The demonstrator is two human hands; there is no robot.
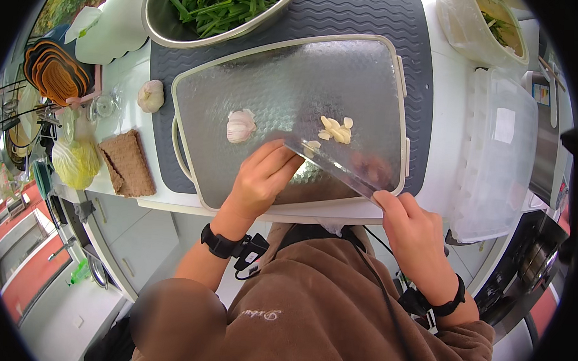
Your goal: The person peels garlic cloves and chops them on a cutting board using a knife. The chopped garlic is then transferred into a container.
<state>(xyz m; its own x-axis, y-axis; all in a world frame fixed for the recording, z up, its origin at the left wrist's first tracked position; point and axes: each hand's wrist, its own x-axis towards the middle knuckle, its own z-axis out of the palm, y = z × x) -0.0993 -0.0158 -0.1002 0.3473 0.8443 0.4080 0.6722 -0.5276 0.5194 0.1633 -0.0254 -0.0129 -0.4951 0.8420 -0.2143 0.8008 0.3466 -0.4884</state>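
My right hand [410, 229] grips the handle end of a kitchen knife [340, 172]. The blade slants up and left across a metal-faced cutting board [283, 88]. At the blade's far end rest the bunched fingers of my left hand [265, 177]; whether a garlic clove is under them is hidden. Just beyond the blade lie thin garlic slices [312, 145]. A loose pile of peeled garlic pieces [338, 133] sits farther up. On the board's left half stands a garlic bulb [241, 126] with its skin on.
A steel bowl of cut green stalks [224, 6] stands behind the board on a grey mat [354, 11]. Left are another garlic bulb [151, 96], a brown cloth [127, 164] and a cabbage [75, 161]. Right are a clear plastic lid [500, 156] and a bag-lined bin [469, 31].
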